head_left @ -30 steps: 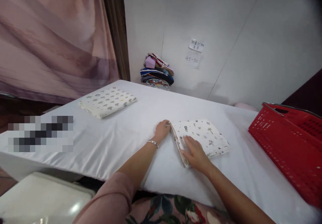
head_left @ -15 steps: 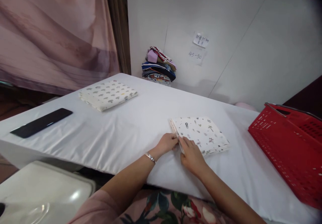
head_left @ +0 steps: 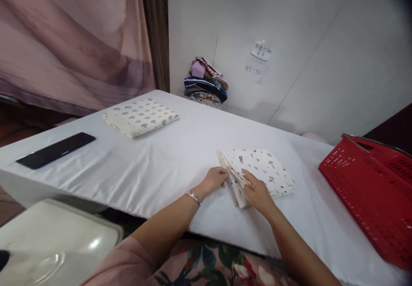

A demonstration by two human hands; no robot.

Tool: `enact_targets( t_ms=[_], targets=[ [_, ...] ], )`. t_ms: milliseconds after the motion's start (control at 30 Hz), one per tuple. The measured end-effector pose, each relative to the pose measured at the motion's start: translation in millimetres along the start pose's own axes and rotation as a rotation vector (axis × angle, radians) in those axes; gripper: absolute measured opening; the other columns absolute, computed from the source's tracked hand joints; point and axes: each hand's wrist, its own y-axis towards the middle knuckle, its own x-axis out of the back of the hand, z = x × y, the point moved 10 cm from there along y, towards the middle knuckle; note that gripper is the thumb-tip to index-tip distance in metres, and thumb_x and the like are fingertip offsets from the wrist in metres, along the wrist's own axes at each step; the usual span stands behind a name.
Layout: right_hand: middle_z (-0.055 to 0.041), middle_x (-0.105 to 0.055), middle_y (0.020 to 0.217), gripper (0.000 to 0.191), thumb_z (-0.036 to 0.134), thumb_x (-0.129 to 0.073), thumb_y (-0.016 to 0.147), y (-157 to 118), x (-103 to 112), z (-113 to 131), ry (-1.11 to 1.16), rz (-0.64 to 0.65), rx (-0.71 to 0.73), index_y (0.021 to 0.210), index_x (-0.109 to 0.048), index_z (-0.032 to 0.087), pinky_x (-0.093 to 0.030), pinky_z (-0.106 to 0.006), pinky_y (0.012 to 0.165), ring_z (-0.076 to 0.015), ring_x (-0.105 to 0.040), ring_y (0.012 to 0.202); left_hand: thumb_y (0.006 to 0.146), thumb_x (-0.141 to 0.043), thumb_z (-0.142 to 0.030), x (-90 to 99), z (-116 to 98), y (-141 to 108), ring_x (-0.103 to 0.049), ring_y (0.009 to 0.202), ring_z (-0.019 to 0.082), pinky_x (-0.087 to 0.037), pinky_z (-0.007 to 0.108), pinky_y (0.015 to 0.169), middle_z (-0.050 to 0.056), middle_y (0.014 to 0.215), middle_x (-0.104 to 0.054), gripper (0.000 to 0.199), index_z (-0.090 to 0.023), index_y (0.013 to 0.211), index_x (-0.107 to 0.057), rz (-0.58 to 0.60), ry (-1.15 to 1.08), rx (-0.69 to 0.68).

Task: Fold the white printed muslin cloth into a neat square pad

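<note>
A folded white cloth [head_left: 262, 164] with small brown and grey prints lies on the white-covered table [head_left: 186, 149] in front of me. My left hand [head_left: 216, 179], a bracelet at its wrist, pinches the cloth's left edge. With its near left corner lifted back, the cloth shows its inner layers, and my right hand [head_left: 257, 194] grips that raised corner between thumb and fingers. Farther left lies a second folded cloth [head_left: 141, 118], cream with grey and a few yellow prints; neither hand touches it.
At the left table edge lies a flat black slab, perhaps a phone [head_left: 56, 150]. A red plastic basket [head_left: 370, 187] stands on the right. Behind the table, against the wall, is a stack of folded clothes [head_left: 206, 82]. A cream stool-like surface [head_left: 54, 239] sits below left.
My right hand has lifted the near left corner of the printed cloth and moved slightly right, opening its layers. My left hand stays at the left edge. The view has shifted a little.
</note>
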Motion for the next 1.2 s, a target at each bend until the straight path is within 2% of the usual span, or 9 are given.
enact_targets(
  t_ms=[100, 233, 433, 533, 633, 833, 1067, 1200],
  targets=[
    [-0.0065, -0.057, 0.125, 0.054, 0.016, -0.04, 0.078, -5, -5, 8, -0.063, -0.026, 0.085, 0.132, -0.046, 0.018, -0.043, -0.037, 0.096, -0.0218, -0.052, 0.114, 0.072, -0.054, -0.015, -2.1, -1, -1, -0.051, 0.042, 0.007, -0.035, 0.018, 0.042, -0.002, 0.062, -0.059, 0.002, -0.014, 0.071, -0.056, 0.01, 0.048, 0.003],
    [-0.0068, -0.057, 0.123, 0.052, 0.014, -0.038, 0.078, -8, -8, 17, -0.097, -0.067, 0.185, 0.128, -0.05, 0.017, -0.041, -0.039, 0.099, -0.0215, -0.051, 0.114, 0.072, -0.055, -0.017, -3.5, -1, -1, -0.051, 0.041, 0.007, -0.033, 0.019, 0.04, -0.002, 0.06, -0.058, 0.004, -0.014, 0.069, -0.055, 0.015, 0.078, 0.03],
    [-0.0073, -0.059, 0.121, 0.047, 0.018, -0.037, 0.081, -5, 8, 10, -0.046, -0.174, 0.148, 0.126, -0.052, 0.016, -0.042, -0.039, 0.098, -0.0213, -0.053, 0.112, 0.074, -0.054, -0.021, -9.5, 4, 0, -0.05, 0.041, 0.006, -0.027, 0.018, 0.036, -0.002, 0.058, -0.057, 0.011, -0.014, 0.065, -0.054, 0.058, -0.038, 0.088],
    [-0.0069, -0.059, 0.119, 0.05, 0.014, -0.036, 0.08, -10, -6, 21, -0.176, -0.124, 0.222, 0.128, -0.05, 0.019, -0.045, -0.038, 0.093, -0.0216, -0.053, 0.11, 0.073, -0.057, -0.024, -20.1, 11, -1, -0.049, 0.041, 0.006, -0.023, 0.018, 0.035, -0.002, 0.058, -0.058, 0.013, -0.013, 0.065, -0.055, 0.151, -0.146, 0.144],
    [-0.0081, -0.057, 0.12, 0.054, 0.01, -0.037, 0.079, -20, -25, 35, -0.345, -0.074, 0.311, 0.131, -0.047, 0.02, -0.047, -0.038, 0.087, -0.0237, -0.051, 0.105, 0.071, -0.058, -0.023, -26.8, 14, -2, -0.048, 0.039, 0.006, -0.021, 0.018, 0.034, -0.002, 0.054, -0.056, 0.012, -0.013, 0.064, -0.054, 0.204, -0.158, 0.162],
    [-0.0132, -0.053, 0.125, 0.048, 0.016, -0.04, 0.083, -34, -41, 42, -0.502, -0.099, 0.404, 0.131, -0.046, 0.013, -0.045, -0.041, 0.089, -0.0277, -0.048, 0.106, 0.074, -0.056, -0.021, -26.2, 12, -4, -0.047, 0.036, 0.006, -0.023, 0.018, 0.034, -0.003, 0.051, -0.054, 0.012, -0.014, 0.064, -0.053, 0.171, -0.138, 0.152],
    [-0.0136, -0.051, 0.129, 0.049, 0.013, -0.04, 0.082, -37, -52, 34, -0.562, -0.16, 0.431, 0.13, -0.048, 0.017, -0.046, -0.043, 0.082, -0.0288, -0.05, 0.102, 0.081, -0.051, -0.044, -17.7, 11, 3, -0.045, 0.035, 0.006, -0.023, 0.019, 0.033, -0.002, 0.053, -0.053, 0.033, -0.015, 0.066, -0.05, 0.058, -0.239, 0.166],
    [-0.0145, -0.048, 0.132, 0.051, 0.01, -0.04, 0.079, -39, -54, 36, -0.563, -0.158, 0.418, 0.129, -0.049, 0.017, -0.044, -0.045, 0.084, -0.0297, -0.049, 0.105, 0.077, -0.059, -0.039, -6.9, 3, 17, -0.039, 0.035, 0.005, -0.024, 0.018, 0.035, -0.006, 0.047, -0.046, 0.03, -0.016, 0.062, -0.047, -0.031, -0.18, 0.129]
  ],
)
